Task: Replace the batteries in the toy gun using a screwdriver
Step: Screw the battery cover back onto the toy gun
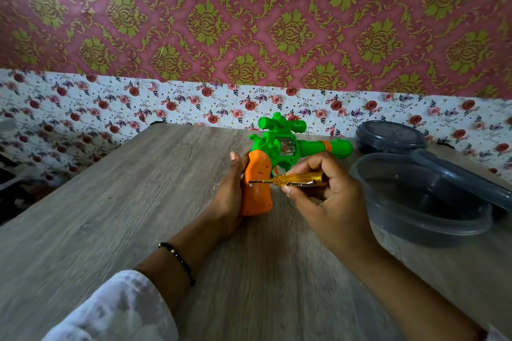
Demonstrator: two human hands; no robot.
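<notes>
A toy gun (279, 144) with a green body and an orange grip stands upright on the wooden table (110, 216), barrel pointing right. My left hand (227, 196) wraps the orange grip from behind and steadies it. In my right hand (327, 196) is a screwdriver (293, 178) with a clear yellow handle, held level. Its metal tip sits in a small screw hole on the side of the orange grip. No batteries are in view.
Two grey plastic containers stand at the right: a lidded one (390, 137) at the back and an open one (421, 202) nearer, with its lid (465, 177) leaning on the rim. A wall with floral paper runs behind the table.
</notes>
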